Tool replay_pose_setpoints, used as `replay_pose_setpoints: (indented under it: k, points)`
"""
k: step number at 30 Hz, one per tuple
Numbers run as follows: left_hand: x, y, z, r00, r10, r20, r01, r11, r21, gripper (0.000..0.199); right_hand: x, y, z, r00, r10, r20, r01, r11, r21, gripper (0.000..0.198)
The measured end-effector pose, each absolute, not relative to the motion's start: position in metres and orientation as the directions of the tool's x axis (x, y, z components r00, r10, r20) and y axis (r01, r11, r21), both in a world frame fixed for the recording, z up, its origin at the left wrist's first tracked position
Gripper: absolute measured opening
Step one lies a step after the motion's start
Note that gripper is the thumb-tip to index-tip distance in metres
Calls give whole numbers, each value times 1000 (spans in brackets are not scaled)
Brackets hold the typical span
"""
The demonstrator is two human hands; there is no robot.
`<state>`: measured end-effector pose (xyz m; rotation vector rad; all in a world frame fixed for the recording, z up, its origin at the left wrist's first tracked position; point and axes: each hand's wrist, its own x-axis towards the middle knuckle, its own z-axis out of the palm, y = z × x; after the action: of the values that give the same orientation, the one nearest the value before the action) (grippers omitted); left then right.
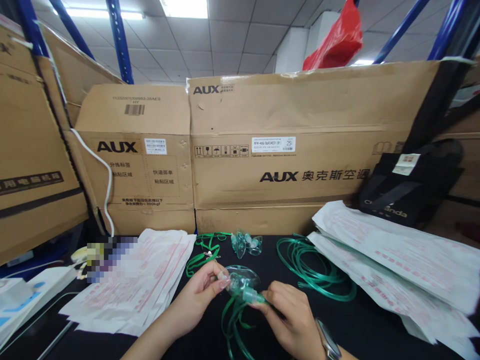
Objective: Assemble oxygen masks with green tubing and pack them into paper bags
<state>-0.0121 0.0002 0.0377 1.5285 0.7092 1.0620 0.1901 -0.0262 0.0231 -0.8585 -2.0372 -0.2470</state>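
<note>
A clear, green-tinted oxygen mask point(245, 274) is held between my two hands above the black table. My left hand point(202, 290) pinches the mask at its left side. The fingers of my right hand point(287, 312) are closed on the green tube connector point(252, 295) at the mask's front. Green tubing point(237, 330) and a green strap hang below the mask toward the near edge. Behind it lie several small clear-green mask parts point(245, 243) and a bundle of green elastic straps point(206, 252). To the right rests a coil of green tubing point(315, 267).
White printed pouches point(138, 285) lie in a stack on the left, with more white pouches point(397, 260) on the right. Cardboard boxes point(281, 190) wall off the back. A black bag point(408, 190) stands at the back right, and a white power strip point(33, 297) at far left.
</note>
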Motion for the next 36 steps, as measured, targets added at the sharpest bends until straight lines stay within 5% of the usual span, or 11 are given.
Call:
replay_pose_setpoints:
  k: [10, 21, 24, 31, 36]
  points:
    - [-14, 1, 44, 492, 849, 191, -73, -178, 981, 13, 191, -23, 21, -355, 478, 804, 631, 757, -171, 15]
    - [-8, -5, 44, 445, 883, 148, 17, -174, 985, 28, 196, -24, 23, -592, 215, 776, 624, 732, 273, 14]
    - [-9, -4, 41, 471, 872, 134, 21, -163, 986, 26, 198, -23, 22, -612, 200, 765, 619, 724, 306, 17]
    - [-7, -3, 47, 445, 890, 102, -36, -97, 995, 20, 195, -22, 21, -376, 424, 824, 618, 777, -118, 14]
    - [-8, -3, 50, 451, 883, 128, -75, -105, 992, 16, 192, -20, 22, -196, 717, 669, 556, 643, -527, 21]
